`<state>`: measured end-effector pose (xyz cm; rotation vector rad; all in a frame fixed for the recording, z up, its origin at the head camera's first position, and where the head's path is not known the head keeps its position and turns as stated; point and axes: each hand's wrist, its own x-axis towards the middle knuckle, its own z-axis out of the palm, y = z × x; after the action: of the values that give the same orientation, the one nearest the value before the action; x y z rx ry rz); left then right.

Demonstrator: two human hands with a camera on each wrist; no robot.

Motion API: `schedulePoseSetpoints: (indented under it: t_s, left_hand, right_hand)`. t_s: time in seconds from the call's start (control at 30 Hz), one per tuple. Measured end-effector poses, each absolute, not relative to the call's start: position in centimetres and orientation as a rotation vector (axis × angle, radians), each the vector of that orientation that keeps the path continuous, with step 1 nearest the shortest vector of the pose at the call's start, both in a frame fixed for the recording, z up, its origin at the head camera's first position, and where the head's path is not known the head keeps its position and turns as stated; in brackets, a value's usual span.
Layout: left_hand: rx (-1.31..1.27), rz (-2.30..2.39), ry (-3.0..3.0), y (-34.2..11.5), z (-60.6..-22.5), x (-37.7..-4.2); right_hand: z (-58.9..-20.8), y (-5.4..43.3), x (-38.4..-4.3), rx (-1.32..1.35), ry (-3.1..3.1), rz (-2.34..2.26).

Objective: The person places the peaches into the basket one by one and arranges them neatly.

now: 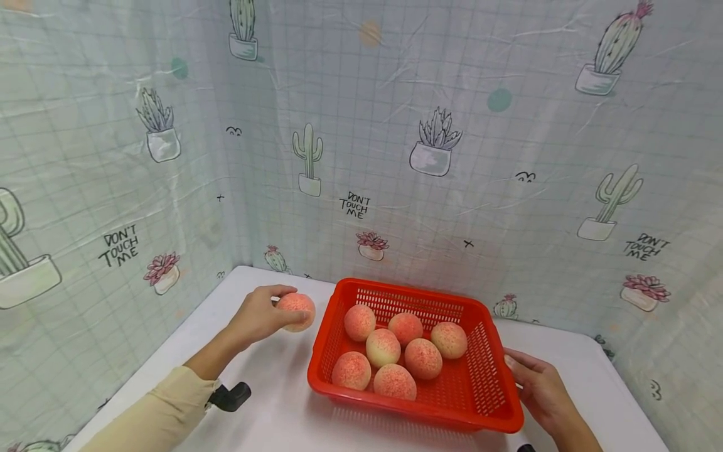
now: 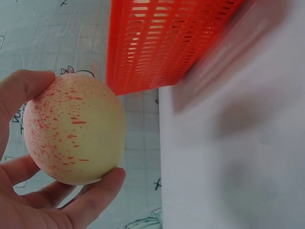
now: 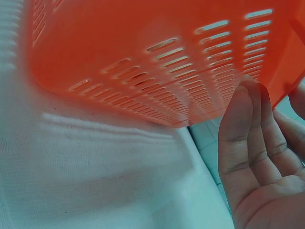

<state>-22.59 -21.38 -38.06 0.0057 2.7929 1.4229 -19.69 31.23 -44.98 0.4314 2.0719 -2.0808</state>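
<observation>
My left hand holds a pink-and-cream peach to the left of a red slotted plastic basket. Seen from the left wrist, the thumb and fingers grip the peach at its sides, and it is off the table. Several similar peaches lie in the basket, mostly toward its left and middle. At the basket's right side, my right hand grips the rim. In the right wrist view, its fingers lie against the slotted wall below the rim; the thumb is only partly visible.
A white table carries the basket. Behind and beside it hangs a pale gridded sheet printed with potted cacti. A black wrist mount sits at the left sleeve's cuff.
</observation>
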Motion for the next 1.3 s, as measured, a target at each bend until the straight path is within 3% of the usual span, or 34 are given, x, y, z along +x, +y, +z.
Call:
schedulePoseSetpoints:
  t_s: [1.3]
  left_hand:
    - [0.249, 1.508, 2.697, -15.1, -35.2, -20.2]
  right_hand:
    - [-45.0, 31.1, -19.7, 0.426, 2.083, -2.08]
